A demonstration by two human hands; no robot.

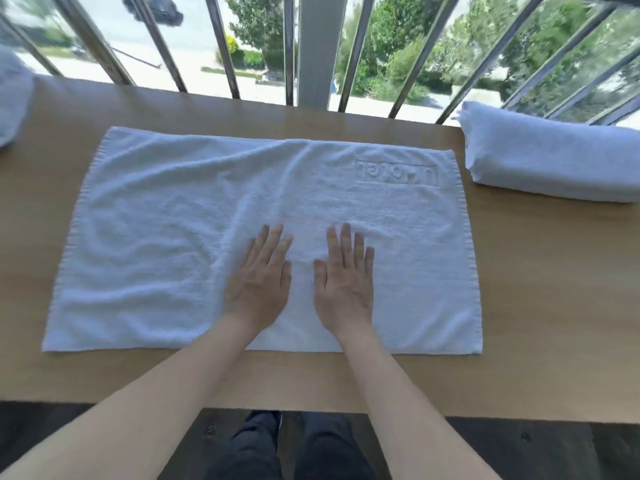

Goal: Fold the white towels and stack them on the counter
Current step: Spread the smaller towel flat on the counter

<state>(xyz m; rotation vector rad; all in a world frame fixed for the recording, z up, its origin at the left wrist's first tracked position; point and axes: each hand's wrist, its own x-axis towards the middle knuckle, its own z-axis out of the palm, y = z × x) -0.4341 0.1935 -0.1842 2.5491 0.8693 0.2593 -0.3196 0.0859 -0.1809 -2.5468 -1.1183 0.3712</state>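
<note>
Towel lies spread flat; folded towel well apart.

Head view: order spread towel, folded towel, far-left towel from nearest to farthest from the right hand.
1. Spread towel, directly under the right hand.
2. Folded towel, on the far right side.
3. Far-left towel, at the frame's left edge.

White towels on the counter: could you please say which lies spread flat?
The middle towel, one flat layer; the right towel is folded, the left towel bunched.
</note>
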